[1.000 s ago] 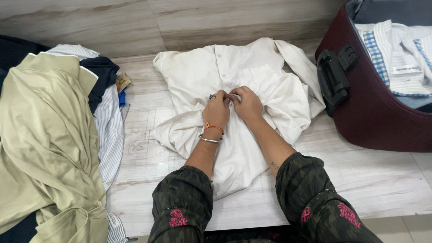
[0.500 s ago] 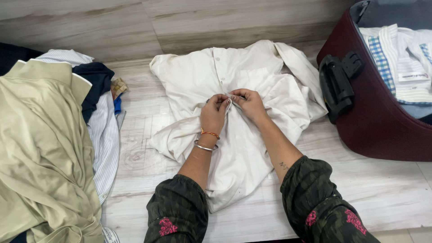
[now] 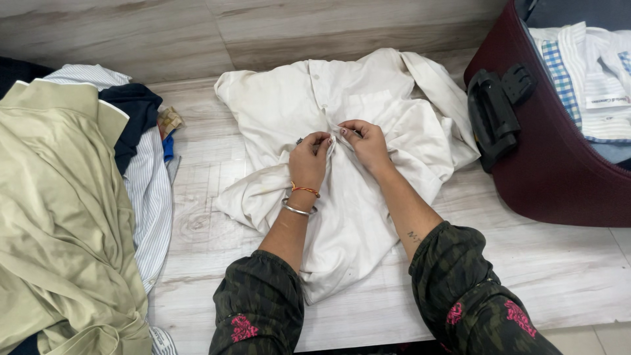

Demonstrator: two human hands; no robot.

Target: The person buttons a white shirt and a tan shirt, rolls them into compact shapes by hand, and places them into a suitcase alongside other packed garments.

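Folded shirts (image 3: pixel 578 79) are being held in the open maroon suitcase (image 3: pixel 559 177); the white shirt (image 3: pixel 342 217) placket is being pinched by left hand (image 3: pixel 310 158) and right hand (image 3: pixel 367 143) grips.

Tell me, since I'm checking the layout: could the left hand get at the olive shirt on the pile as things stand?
Probably yes. The left hand pinches the white shirt with the right hand, so it must let go first. Only bare floor lies between it and the olive shirt, which tops the pile uncovered.

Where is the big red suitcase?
In the head view, the dark red suitcase lies open at the far right on the floor, just right of the white shirt.
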